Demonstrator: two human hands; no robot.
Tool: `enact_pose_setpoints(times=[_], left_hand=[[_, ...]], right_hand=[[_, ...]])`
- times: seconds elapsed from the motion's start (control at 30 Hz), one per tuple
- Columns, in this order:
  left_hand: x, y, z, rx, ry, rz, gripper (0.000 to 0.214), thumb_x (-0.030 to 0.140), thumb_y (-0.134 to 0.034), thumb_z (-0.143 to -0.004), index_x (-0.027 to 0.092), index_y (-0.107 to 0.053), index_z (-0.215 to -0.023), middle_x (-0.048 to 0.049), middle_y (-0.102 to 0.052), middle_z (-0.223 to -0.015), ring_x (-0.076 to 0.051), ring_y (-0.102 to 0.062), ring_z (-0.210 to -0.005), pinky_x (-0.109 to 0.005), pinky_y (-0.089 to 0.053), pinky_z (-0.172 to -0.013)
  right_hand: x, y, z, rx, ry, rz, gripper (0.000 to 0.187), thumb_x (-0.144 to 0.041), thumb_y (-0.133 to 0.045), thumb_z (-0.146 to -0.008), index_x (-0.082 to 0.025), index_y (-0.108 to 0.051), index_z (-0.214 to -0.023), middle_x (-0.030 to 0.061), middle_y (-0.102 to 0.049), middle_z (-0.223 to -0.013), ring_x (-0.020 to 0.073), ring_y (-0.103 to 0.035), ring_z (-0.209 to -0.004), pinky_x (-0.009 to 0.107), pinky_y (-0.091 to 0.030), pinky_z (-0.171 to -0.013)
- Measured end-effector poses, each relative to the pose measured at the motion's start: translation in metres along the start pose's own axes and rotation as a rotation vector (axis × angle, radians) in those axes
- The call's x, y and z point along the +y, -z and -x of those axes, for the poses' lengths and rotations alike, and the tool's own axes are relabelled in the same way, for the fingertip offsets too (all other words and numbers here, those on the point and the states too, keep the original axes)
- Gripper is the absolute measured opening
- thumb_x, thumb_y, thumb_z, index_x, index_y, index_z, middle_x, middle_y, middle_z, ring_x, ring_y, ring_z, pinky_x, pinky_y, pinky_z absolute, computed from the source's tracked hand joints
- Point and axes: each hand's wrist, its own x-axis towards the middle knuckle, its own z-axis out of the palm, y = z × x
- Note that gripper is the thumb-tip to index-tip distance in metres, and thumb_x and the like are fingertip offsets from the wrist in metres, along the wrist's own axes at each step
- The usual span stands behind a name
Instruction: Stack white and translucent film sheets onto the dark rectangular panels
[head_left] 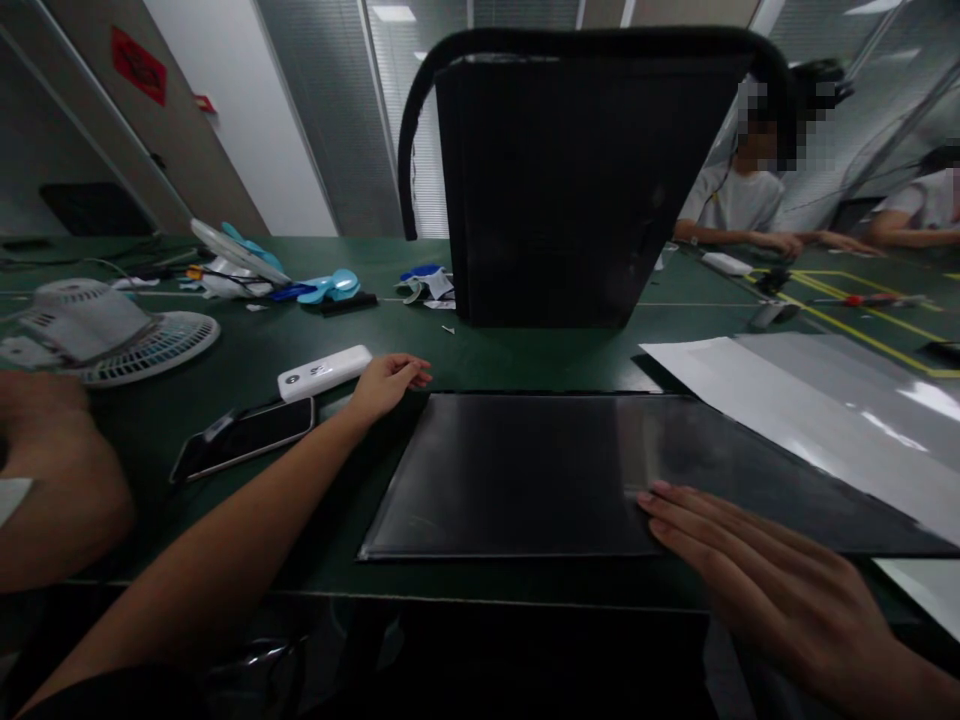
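Observation:
A flat black panel [517, 470] lies on the green table in front of me. My right hand [757, 560] rests flat on its near right part, fingers stretched out and holding nothing. My left hand [386, 382] reaches to the panel's far left corner with fingers loosely curled, touching the table beside a white power bank [324, 372]; nothing shows in its grip. A glossy clear film sheet [810, 410] lies over the panel's right end.
An upright black bag [585, 180] stands behind the panel. A phone [244, 438], a white fan [105, 335] and blue fan parts [330, 287] lie at the left. Another person's arm [52, 480] is at the far left. Two people sit at the back right.

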Motion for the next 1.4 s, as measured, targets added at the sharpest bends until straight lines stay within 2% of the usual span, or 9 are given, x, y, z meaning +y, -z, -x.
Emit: enact_pose_setpoints(times=[0.2,0.33,0.5,0.57,0.73,0.9,1.2,1.3,1.4], left_hand=[[0.000,0.008,0.000,0.050,-0.060,-0.273,0.047,0.057,-0.058,-0.090,0.019,-0.081,-0.104,-0.0092,-0.082,-0.108,-0.029,-0.075,-0.105,-0.041,-0.054,-0.102],[0.000,0.010,0.002,0.017,-0.040,-0.484,0.049,0.054,-0.053,-0.094,0.021,-0.083,-0.116,-0.0074,-0.082,-0.109,-0.031,-0.075,-0.102,-0.042,-0.056,-0.100],[-0.006,0.005,0.000,-0.062,-0.164,-0.577,0.046,0.048,-0.054,-0.096,0.020,-0.082,-0.119,-0.0108,-0.074,-0.137,-0.032,-0.068,-0.130,-0.044,-0.047,-0.118],[-0.009,0.004,-0.001,-0.086,-0.191,-0.613,0.048,0.048,-0.053,-0.097,0.018,-0.080,-0.124,-0.0139,-0.069,-0.145,-0.033,-0.064,-0.136,-0.048,-0.043,-0.123],[-0.016,0.001,-0.001,-0.115,-0.230,-0.694,0.057,0.048,-0.050,-0.098,0.014,-0.072,-0.139,-0.0188,-0.060,-0.155,-0.033,-0.056,-0.145,-0.050,-0.037,-0.128],[-0.017,-0.003,-0.002,-0.182,-0.346,-0.768,0.066,0.048,-0.047,-0.098,0.008,-0.062,-0.149,-0.0198,-0.058,-0.156,-0.034,-0.050,-0.149,-0.048,-0.033,-0.129],[-0.009,-0.007,0.001,-0.208,-0.371,-0.764,0.068,0.062,-0.055,-0.094,0.024,-0.065,-0.149,-0.0159,-0.057,-0.148,-0.036,-0.055,-0.138,-0.049,-0.039,-0.123],[-0.008,-0.006,0.002,-0.264,-0.348,-0.761,0.076,0.070,-0.056,-0.093,0.026,-0.061,-0.155,-0.0155,-0.051,-0.159,-0.037,-0.049,-0.147,-0.050,-0.034,-0.126],[-0.011,-0.006,0.000,-0.270,-0.292,-0.796,0.078,0.073,-0.054,-0.095,0.027,-0.058,-0.157,-0.0154,-0.043,-0.168,-0.041,-0.037,-0.157,-0.061,-0.019,-0.131]], right_hand=[[0.019,-0.047,-0.021,-0.065,0.184,0.073,0.044,-0.004,-0.050,-0.101,-0.014,-0.067,-0.140,0.0117,-0.063,-0.146,0.0283,-0.063,-0.134,0.041,-0.065,-0.104],[0.022,-0.067,-0.031,-0.092,0.280,0.082,0.037,-0.005,-0.051,-0.101,-0.012,-0.073,-0.130,0.0119,-0.064,-0.145,0.0287,-0.066,-0.130,0.041,-0.065,-0.099],[0.029,-0.080,-0.032,-0.085,0.287,-0.025,0.040,-0.043,-0.058,-0.109,-0.013,-0.071,-0.133,0.0110,-0.066,-0.143,0.0280,-0.067,-0.128,0.040,-0.067,-0.093],[0.032,-0.085,-0.031,-0.128,0.281,-0.056,0.041,-0.042,-0.059,-0.109,-0.015,-0.069,-0.138,0.0103,-0.065,-0.145,0.0272,-0.066,-0.130,0.040,-0.066,-0.095],[0.035,-0.096,-0.030,-0.222,0.124,-0.165,0.039,-0.031,-0.061,-0.106,-0.021,-0.067,-0.144,0.0086,-0.062,-0.150,0.0264,-0.060,-0.138,0.047,-0.061,-0.107],[0.035,-0.101,-0.031,-0.309,-0.095,-0.151,0.061,-0.053,-0.064,-0.103,-0.022,-0.056,-0.155,0.0116,-0.051,-0.161,0.0310,-0.050,-0.148,0.057,-0.053,-0.117],[0.031,-0.110,-0.024,-0.409,-0.286,-0.123,0.085,-0.074,-0.057,-0.099,-0.021,-0.045,-0.164,0.0148,-0.034,-0.171,0.0394,-0.029,-0.159,0.070,-0.033,-0.127],[0.052,-0.101,-0.032,-0.527,-0.286,-0.239,0.085,-0.078,-0.052,-0.099,-0.025,-0.045,-0.166,0.0121,-0.034,-0.171,0.0399,-0.031,-0.158,0.071,-0.034,-0.126],[0.105,-0.095,-0.041,-0.637,-0.292,-0.422,0.064,-0.076,-0.049,-0.102,-0.038,-0.061,-0.152,0.0025,-0.051,-0.162,0.0315,-0.052,-0.146,0.057,-0.049,-0.120]])
